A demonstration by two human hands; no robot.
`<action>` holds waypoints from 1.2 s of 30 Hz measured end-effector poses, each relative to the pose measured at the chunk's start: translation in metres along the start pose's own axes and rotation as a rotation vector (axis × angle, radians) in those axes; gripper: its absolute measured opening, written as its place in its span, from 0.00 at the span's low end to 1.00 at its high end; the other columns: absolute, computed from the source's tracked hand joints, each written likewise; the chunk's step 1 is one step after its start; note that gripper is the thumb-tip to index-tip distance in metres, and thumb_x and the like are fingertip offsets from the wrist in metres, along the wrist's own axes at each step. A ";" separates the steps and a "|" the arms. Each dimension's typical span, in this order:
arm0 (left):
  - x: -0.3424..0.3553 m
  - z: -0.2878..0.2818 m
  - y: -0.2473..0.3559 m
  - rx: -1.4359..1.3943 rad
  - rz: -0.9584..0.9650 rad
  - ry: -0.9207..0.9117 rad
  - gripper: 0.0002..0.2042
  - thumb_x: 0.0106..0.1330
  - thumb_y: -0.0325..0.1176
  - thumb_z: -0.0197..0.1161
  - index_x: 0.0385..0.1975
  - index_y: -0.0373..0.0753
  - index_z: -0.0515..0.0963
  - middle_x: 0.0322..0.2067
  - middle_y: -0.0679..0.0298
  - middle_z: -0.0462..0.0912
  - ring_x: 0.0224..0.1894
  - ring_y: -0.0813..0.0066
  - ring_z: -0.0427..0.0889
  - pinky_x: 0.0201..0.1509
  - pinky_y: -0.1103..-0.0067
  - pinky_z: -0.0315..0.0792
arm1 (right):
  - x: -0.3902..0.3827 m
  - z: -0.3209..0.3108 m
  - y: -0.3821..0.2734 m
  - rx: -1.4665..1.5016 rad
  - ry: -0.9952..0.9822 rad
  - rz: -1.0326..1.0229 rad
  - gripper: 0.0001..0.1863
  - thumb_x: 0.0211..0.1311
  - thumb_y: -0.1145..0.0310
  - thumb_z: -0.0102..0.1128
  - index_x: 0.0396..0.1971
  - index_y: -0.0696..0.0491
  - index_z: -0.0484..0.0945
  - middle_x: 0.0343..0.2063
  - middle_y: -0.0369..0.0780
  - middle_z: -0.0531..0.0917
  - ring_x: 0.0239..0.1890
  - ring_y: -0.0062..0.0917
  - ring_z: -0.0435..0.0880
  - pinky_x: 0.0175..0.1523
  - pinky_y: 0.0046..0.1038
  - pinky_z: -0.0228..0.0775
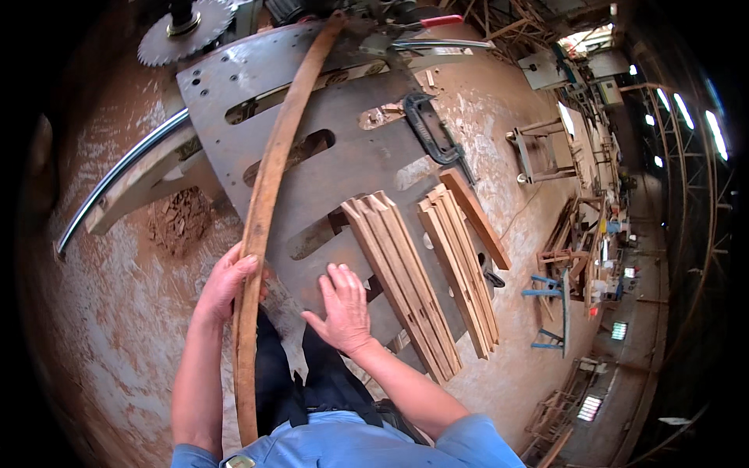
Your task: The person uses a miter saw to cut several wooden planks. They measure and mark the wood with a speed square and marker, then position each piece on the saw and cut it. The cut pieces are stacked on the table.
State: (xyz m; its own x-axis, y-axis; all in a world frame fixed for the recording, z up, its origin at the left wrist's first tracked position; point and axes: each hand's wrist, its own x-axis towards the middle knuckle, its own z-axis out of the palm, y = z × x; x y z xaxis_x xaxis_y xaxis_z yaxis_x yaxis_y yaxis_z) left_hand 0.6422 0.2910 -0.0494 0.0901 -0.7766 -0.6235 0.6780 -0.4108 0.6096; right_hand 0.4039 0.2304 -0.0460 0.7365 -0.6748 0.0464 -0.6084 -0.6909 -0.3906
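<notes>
Far left, we see a saw blade [189, 43]. The left hand [228, 285] clamps fingers and thumb on the long strip [275, 168], which slants over the left part of the metal table [359, 164]. Right hand [343, 310] empty, thumb apart from fingers, over the table; contact we cannot tell. Rightward we note one bundle [403, 285], a black clamp [421, 132], a second bundle [459, 273], a loose stick [474, 220].

The metal table [343, 175] is being softly lit; far right of it, gloom is being broken by glaring light strips [717, 135]. Around it, straight lines are being bent and corners blacked out.
</notes>
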 end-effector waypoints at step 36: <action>0.018 -0.016 -0.027 1.290 0.511 0.819 0.26 0.74 0.46 0.42 0.63 0.31 0.63 0.59 0.46 0.70 0.61 0.50 0.68 0.63 0.68 0.62 | -0.158 -0.207 0.427 0.576 -0.339 0.756 0.14 0.63 0.59 0.57 0.39 0.55 0.79 0.23 0.36 0.80 0.24 0.21 0.76 0.30 0.26 0.70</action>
State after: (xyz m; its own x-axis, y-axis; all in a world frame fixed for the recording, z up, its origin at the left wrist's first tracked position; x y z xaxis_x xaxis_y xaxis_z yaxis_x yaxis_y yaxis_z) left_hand 0.6370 0.2956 -0.0853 0.7364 -0.6740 -0.0586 -0.5412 -0.6389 0.5467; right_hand -0.0334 -0.0115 -0.0294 0.3159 -0.7130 -0.6260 -0.7814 0.1788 -0.5979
